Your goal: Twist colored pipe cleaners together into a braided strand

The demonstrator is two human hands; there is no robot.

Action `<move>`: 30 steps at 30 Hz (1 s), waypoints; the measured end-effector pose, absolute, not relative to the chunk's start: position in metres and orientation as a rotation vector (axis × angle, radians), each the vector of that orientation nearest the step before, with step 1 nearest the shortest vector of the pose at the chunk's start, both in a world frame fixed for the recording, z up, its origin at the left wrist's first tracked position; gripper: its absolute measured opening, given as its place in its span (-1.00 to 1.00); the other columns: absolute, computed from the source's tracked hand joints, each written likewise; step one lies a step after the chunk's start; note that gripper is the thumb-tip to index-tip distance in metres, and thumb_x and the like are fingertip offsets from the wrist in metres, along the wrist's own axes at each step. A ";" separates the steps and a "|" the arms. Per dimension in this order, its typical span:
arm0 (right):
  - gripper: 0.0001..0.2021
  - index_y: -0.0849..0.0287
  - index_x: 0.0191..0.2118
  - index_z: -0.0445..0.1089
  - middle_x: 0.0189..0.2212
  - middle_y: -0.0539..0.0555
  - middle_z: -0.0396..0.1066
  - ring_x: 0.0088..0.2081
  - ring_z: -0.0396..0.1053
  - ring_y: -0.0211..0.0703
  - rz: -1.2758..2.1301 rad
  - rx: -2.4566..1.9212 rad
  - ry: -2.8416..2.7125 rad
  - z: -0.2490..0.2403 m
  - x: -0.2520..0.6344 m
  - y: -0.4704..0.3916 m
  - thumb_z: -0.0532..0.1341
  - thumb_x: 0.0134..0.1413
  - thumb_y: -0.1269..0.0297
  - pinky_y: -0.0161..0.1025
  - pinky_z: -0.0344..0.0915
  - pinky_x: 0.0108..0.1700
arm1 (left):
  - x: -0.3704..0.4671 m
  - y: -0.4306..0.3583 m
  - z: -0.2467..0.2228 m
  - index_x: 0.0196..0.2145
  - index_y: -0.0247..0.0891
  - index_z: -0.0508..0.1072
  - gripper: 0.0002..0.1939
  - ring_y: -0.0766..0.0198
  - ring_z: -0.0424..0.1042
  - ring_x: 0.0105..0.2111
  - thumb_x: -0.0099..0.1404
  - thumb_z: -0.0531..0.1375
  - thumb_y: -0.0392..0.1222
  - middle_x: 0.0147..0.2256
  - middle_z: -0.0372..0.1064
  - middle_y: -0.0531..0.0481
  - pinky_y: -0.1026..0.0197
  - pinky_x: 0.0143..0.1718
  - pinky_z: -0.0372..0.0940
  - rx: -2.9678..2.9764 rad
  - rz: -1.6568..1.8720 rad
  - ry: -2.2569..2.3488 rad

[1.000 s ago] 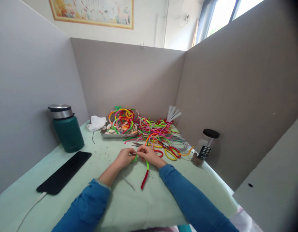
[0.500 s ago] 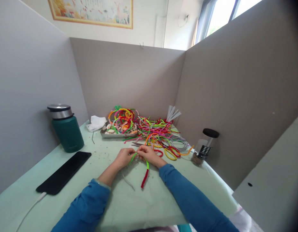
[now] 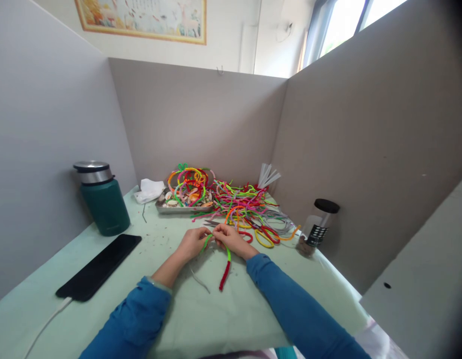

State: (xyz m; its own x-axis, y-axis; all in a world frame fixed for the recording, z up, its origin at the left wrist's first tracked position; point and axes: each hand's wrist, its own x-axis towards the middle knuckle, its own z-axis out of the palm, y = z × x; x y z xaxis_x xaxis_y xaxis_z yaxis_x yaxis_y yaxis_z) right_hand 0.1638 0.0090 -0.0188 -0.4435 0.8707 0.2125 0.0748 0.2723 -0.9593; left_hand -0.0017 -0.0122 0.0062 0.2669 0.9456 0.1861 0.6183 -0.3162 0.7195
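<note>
My left hand and my right hand meet fingertip to fingertip above the green-covered table. Both are closed on a fuzzy green craft stem. Its bright green length comes out below my right fingers and ends in a dark red section that hangs down. A thin grey stem lies below my left hand. Just beyond the fingertips are the blades of scissors. The exact spot where the fingertips pinch is too small to make out.
Behind my hands are a metal tray of bits and loops and a heap of coloured stems. A green bottle and black phone are at the left, a clear jar at the right. Grey partitions surround the table.
The fingers have shifted very slightly, and the hanging red end has moved a touch. Both hands keep their hold on the green stem.
</note>
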 end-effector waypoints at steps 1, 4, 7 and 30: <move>-0.82 0.21 -0.38 0.24 -0.64 -0.10 0.22 -0.64 0.12 -0.40 1.247 -0.866 -1.745 -0.019 0.164 0.009 0.12 0.02 0.18 -0.43 0.03 -0.60 | -0.002 -0.012 0.006 -0.39 -0.27 0.45 -0.68 0.36 0.20 -0.62 0.08 0.09 0.03 -0.65 0.32 0.08 0.36 -0.56 0.01 2.029 0.846 1.410; -0.81 0.21 -0.40 0.23 -0.64 -0.10 0.23 -0.63 0.14 -0.39 1.234 -0.865 -1.749 -0.019 0.164 0.009 0.12 0.03 0.17 -0.43 0.05 -0.59 | -0.002 -0.011 0.004 -0.35 -0.26 0.43 -0.70 0.37 0.19 -0.63 0.08 0.10 0.01 -0.67 0.31 0.11 0.36 -0.56 0.02 2.050 0.891 1.407; -0.81 0.21 -0.41 0.22 -0.64 -0.10 0.23 -0.64 0.13 -0.39 1.245 -0.861 -1.746 -0.018 0.165 0.009 0.12 0.02 0.17 -0.43 0.05 -0.59 | -0.003 -0.010 0.003 -0.37 -0.26 0.42 -0.71 0.38 0.18 -0.64 0.09 0.09 0.01 -0.67 0.30 0.11 0.37 -0.55 0.01 2.079 0.907 1.402; -0.78 0.21 -0.45 0.22 -0.63 -0.07 0.26 -0.64 0.13 -0.40 1.200 -0.890 -1.811 -0.017 0.164 0.007 0.08 0.07 0.15 -0.44 0.05 -0.61 | -0.007 -0.010 0.007 -0.61 -0.30 0.33 -0.66 0.40 0.13 -0.63 0.09 0.07 0.04 -0.70 0.15 0.14 0.36 -0.56 0.00 2.064 0.906 1.398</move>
